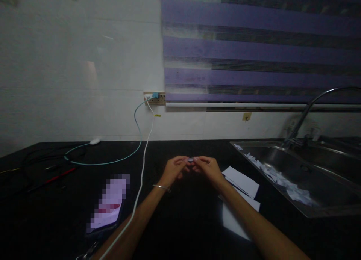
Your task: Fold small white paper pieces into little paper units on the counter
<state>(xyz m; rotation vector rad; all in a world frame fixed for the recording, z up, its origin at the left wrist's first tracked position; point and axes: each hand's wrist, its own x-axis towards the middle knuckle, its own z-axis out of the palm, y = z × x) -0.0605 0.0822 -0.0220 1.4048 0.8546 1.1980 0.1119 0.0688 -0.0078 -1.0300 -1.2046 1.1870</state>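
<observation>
Above the black counter, my left hand [175,169] and my right hand [208,170] meet fingertip to fingertip. Both pinch a small piece of paper [190,159], pale and narrow, apparently folded; most of it is hidden by the fingers. White paper sheets [243,182] lie on the counter beside my right forearm, which partly covers them. Many small folded or torn paper pieces [282,179] lie in a row along the sink's left edge. A metal bracelet circles my left wrist.
A lit phone [109,203] lies left of my left forearm. A white cable [143,158] runs from the wall outlet [160,98] across that forearm. A teal cable [104,164] and a red pen-like object [60,174] lie farther left. The sink [306,216] and faucet [300,121] are right.
</observation>
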